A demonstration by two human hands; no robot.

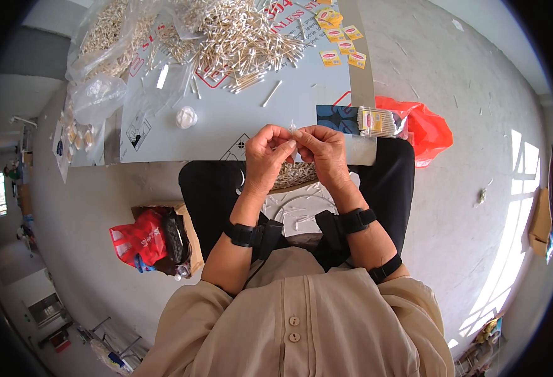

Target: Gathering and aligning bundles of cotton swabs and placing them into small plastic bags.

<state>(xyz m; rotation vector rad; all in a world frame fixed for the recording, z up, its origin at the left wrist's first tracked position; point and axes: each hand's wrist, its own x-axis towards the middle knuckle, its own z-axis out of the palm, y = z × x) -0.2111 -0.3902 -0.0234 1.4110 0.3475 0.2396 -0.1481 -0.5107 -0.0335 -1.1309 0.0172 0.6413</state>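
My left hand (266, 156) and my right hand (327, 151) meet just above the front edge of the table (226, 135). Thumbs and fingers of both are pinched together, fingertips touching. A small pale, see-through bit pokes up between them; what it is I cannot make out. Beyond my hands lies a big loose pile of cotton swabs (245, 38), with one single swab (272, 93) apart from it. To the right, a clear pack of cotton swabs (378, 122) with a yellow label rests on a dark blue patterned pad (336, 119).
Small yellow cards (330, 58) lie at the far right of the table. A white round bundle (186, 117) sits left, near plastic bags of swabs (110, 47). Below the edge, more swabs (295, 176) fill a container between my knees. Red bags (427, 132) flank me.
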